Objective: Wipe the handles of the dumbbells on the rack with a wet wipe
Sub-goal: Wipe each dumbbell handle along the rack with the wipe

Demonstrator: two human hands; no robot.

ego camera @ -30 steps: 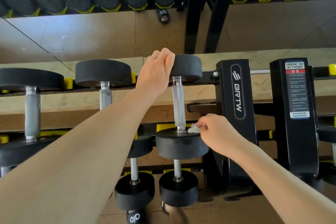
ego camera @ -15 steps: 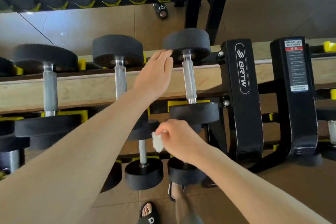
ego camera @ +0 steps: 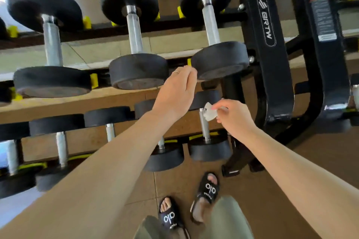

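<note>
From the head view, the person stands at a black dumbbell rack, looking down past both forearms to sandalled feet on the tiled floor. The right hand has its grip pinched on a small crumpled wet wipe, held at the upper end of the steel handle of the rightmost dumbbell on the lower shelf; whether the wipe is touching the metal or sits just in front of it cannot be told. The left hand reaches between the two shelves, fingers pressed loosely together and curled, holding nothing, its fingertips close to the front head of the upper-shelf dumbbell; contact there cannot be confirmed.

The step in hand looks like the start of wiping this lower handle. The next move probably calls for folding the wipe around the bar and running it down toward the lower head, likely with the free hand steadying or turning a head so the far side of the bar gets covered. More lower-shelf dumbbells stand to the left, so plenty of the task seems to remain.
</note>
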